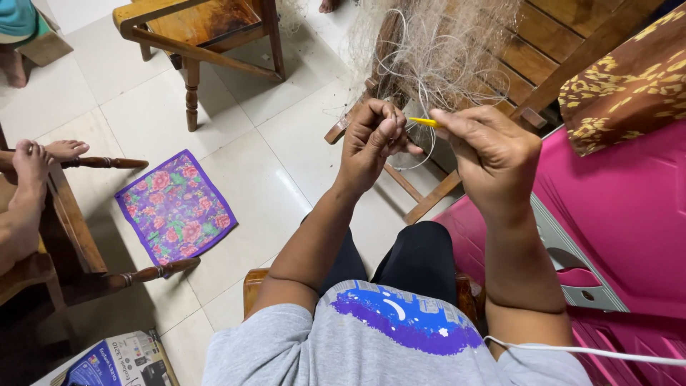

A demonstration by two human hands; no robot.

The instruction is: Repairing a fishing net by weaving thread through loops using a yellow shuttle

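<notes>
My left hand (373, 141) is closed, pinching thin strands of a pale, tangled fishing net (436, 50) that hangs in front of me over a wooden bench (543, 50). Just to its right, my right hand (493, 154) grips a slim yellow netting needle (423, 122), whose tip points left toward my left fingers. Loops of clear line curl between the two hands. I sit with my black-trousered knees below them.
A floral purple-edged cloth (176, 207) lies on the white tiled floor. A wooden chair (200, 36) stands at the back left. Another person's bare feet (36, 161) rest on a chair at the left. A pink plastic surface (622, 214) is on my right, a cardboard box (121, 361) at bottom left.
</notes>
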